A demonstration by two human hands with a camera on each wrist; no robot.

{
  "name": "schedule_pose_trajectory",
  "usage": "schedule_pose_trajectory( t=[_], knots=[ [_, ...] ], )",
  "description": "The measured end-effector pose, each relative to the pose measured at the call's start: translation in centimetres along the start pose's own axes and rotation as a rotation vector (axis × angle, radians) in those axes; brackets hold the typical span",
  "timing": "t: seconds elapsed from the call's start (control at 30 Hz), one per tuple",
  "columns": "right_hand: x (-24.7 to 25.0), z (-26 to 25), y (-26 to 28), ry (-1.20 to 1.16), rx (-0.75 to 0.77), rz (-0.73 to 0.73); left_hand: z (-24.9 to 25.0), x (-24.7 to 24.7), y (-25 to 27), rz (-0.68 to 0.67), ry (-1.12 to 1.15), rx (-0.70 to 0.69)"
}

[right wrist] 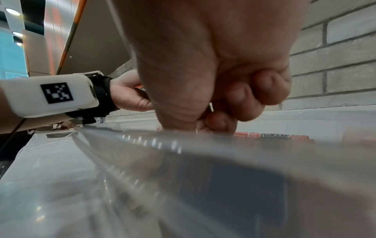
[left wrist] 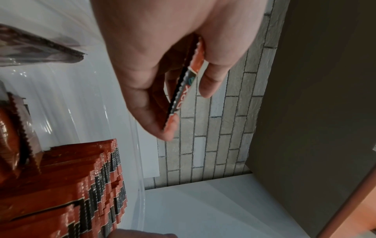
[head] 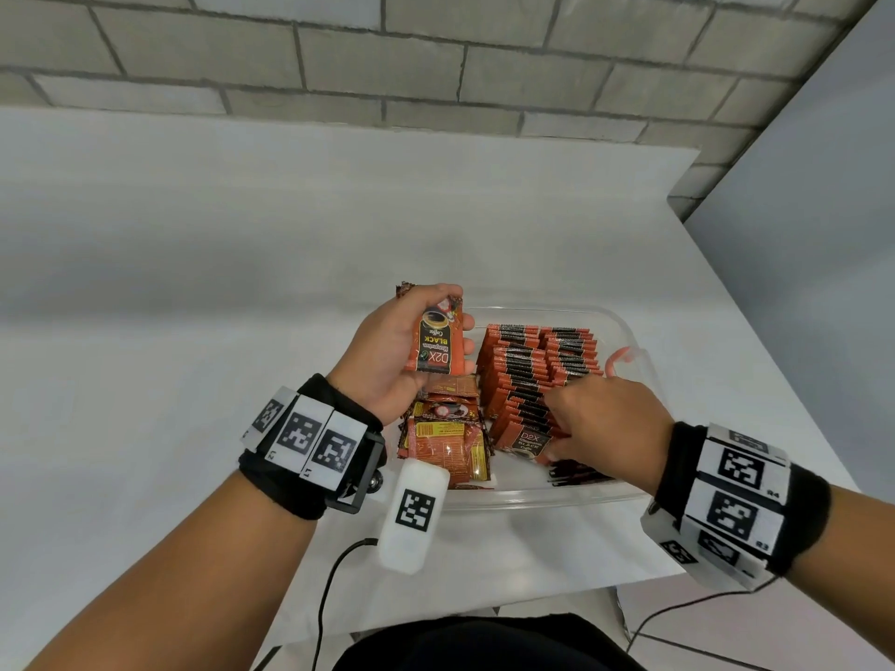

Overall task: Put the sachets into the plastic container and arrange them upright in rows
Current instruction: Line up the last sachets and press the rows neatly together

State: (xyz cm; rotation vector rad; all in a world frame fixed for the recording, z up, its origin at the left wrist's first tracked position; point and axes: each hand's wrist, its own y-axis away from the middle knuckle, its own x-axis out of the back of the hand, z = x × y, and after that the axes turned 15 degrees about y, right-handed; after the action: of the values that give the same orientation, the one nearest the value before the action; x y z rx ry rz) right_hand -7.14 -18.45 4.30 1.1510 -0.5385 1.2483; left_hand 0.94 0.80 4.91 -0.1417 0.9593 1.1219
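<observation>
A clear plastic container [head: 532,501] sits on the white table. Inside it, orange-and-black sachets stand upright in rows [head: 528,365] on the right side, also seen in the left wrist view [left wrist: 97,185]. Loose sachets [head: 445,443] lie flat in a pile in its left part. My left hand [head: 457,317] is raised over the container's left edge and grips a small stack of sachets [head: 436,351] between thumb and fingers, edge-on in the wrist view [left wrist: 184,87]. My right hand [head: 554,428] reaches into the container with curled fingers and pinches the front sachets of a row.
An orange latch [head: 617,358] sticks out from the container's right rim. A dark sachet [head: 576,474] lies flat by the front wall. The table edge [head: 799,380] runs close on the right, with a grey panel beyond. A brick wall stands behind.
</observation>
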Motion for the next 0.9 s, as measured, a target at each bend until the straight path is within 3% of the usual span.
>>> schedule_pose_trajectory(
  t=[0.27, 0.9],
  knots=[
    [-0.1, -0.1, -0.5, 0.104, 0.077, -0.001, -0.1, -0.2, 0.0, 0.0, -0.014, -0.007],
    [-0.3, 0.2, -0.9, 0.061, 0.057, 0.014, -0.2, -0.4, -0.1, 0.007, -0.027, 0.001]
  ],
)
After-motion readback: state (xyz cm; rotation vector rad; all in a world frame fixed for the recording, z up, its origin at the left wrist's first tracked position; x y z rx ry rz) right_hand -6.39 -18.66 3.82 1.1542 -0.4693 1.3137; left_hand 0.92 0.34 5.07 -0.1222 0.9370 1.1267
